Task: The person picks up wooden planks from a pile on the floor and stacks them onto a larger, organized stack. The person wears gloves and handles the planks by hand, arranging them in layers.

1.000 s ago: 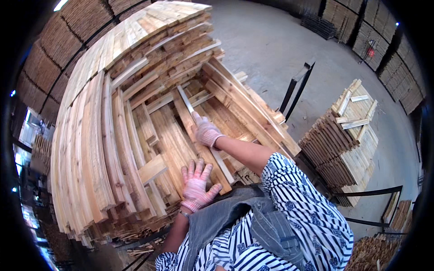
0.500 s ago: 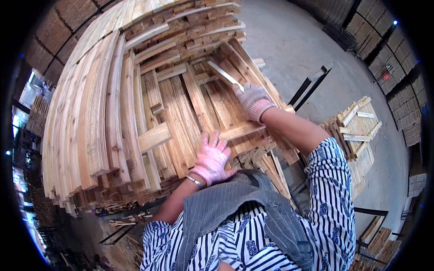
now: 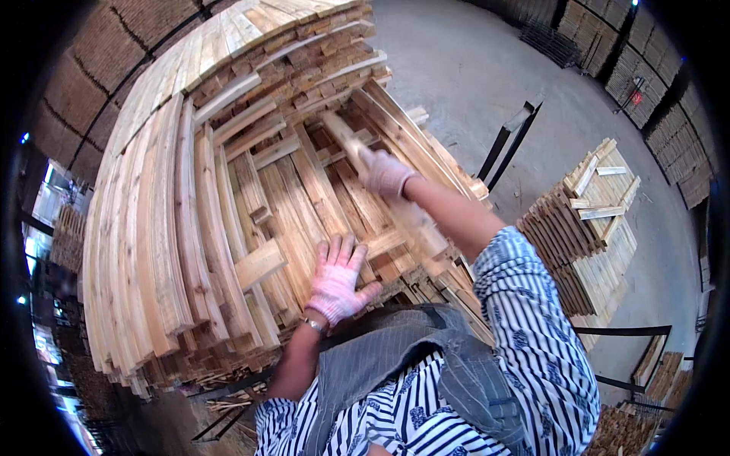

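Observation:
My left hand (image 3: 338,281), in a pink-stained fingerless-tipped glove, lies flat on the boards at the stack's near edge, its fingers spread. Further right, my gloved right hand (image 3: 386,173) is closed on a wooden board (image 3: 350,140) blurred by motion; the board runs from beyond the hand back toward me. Under both hands lie loose boards (image 3: 315,182) in the sunken middle of the large stack, some lengthwise and some crossing. A short board (image 3: 260,264) rests across others left of my left hand.
Long boards (image 3: 148,228) form the stack's raised left side, and higher layers (image 3: 296,61) rise at the far end. Dark metal posts (image 3: 513,144) stand off its right side. A smaller wood stack (image 3: 566,220) sits on the grey floor (image 3: 464,68) to the right.
My right hand has moved left over the stack, and the board in it now shows its broad face instead of a thin edge. My left hand stays flat on the boards. The view has shifted.

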A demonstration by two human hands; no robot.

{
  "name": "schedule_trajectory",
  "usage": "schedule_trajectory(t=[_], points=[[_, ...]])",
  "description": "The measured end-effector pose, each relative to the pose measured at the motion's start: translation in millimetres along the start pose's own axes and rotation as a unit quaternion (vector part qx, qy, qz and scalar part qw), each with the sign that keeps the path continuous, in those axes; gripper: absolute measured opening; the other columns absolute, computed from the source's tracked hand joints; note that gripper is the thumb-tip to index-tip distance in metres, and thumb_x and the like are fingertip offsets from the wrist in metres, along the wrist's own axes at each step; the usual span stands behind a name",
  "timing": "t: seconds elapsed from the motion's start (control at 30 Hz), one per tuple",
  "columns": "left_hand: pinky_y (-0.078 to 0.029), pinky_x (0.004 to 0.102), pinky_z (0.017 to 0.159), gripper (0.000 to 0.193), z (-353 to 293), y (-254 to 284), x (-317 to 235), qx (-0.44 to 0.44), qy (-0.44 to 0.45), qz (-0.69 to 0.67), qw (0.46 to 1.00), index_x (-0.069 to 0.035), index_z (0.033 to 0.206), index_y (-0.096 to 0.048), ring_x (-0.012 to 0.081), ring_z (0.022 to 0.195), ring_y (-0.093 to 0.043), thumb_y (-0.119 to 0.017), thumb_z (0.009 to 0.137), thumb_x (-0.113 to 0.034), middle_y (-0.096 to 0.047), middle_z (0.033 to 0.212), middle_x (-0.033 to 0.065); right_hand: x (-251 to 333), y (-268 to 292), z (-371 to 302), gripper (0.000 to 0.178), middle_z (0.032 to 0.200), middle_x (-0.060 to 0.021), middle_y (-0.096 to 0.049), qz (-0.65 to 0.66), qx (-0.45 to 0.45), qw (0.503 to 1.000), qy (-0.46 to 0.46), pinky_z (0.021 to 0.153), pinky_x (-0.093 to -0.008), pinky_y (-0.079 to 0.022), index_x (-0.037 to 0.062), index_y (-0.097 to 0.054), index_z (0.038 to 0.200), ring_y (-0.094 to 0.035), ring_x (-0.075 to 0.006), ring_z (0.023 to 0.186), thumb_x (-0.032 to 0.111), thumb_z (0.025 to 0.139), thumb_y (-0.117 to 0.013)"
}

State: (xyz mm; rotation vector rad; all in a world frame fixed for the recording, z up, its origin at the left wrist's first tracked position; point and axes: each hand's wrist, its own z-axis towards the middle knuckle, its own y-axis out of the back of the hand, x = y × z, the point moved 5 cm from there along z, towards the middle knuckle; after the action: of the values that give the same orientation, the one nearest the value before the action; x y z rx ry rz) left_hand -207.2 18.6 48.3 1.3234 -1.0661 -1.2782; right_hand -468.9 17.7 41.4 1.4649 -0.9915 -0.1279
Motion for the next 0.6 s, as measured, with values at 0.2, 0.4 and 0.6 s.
schedule_trajectory(t=[0.2, 0.4, 0.6], points=[[-0.026, 0.0453, 0.122, 0.073, -16.5, -16.9, 30.7, -0.178, 0.075, -0.144, 0.971, 0.0, 0.149, -0.043, 0.0381, 0.141, -0.043, -0.065, 0.093, -0.041, -0.05, 0.147, 0.0234, -2.3, -37.5, 33.9, 0.062, 0.151, -0.0314, -0.041, 0.101, -0.04, 0.994, -0.002, 0.103, -0.0524, -0.048, 0.0128, -0.035, 0.156, -0.055, -0.0479, 0.128, 0.029, 0.099, -0.052], [-0.036, 0.0431, 0.117, 0.054, -22.2, -15.4, 40.1, -0.251, 0.128, -0.284, 0.916, 0.0, 0.146, -0.047, 0.0391, 0.135, -0.049, -0.058, 0.097, -0.019, -0.055, 0.141, 0.0239, 61.2, -97.7, 21.8, 0.053, 0.143, -0.0222, -0.05, 0.004, -0.046, 0.997, 0.07, 0.1, -0.0515, -0.05, 0.0078, -0.046, 0.147, -0.059, -0.0486, 0.12, 0.031, 0.099, -0.054], [-0.034, 0.0483, 0.117, 0.056, -24.7, -24.4, 40.9, -0.222, 0.159, -0.278, 0.921, -0.003, 0.146, -0.048, 0.0409, 0.137, -0.046, -0.063, 0.095, -0.021, -0.053, 0.144, 0.0221, 71.9, -61.8, 0.2, 0.075, 0.151, -0.0281, -0.041, 0.01, -0.012, 0.998, 0.069, 0.108, -0.0506, -0.044, 0.0091, -0.027, 0.157, -0.046, -0.046, 0.136, 0.041, 0.097, -0.058]])
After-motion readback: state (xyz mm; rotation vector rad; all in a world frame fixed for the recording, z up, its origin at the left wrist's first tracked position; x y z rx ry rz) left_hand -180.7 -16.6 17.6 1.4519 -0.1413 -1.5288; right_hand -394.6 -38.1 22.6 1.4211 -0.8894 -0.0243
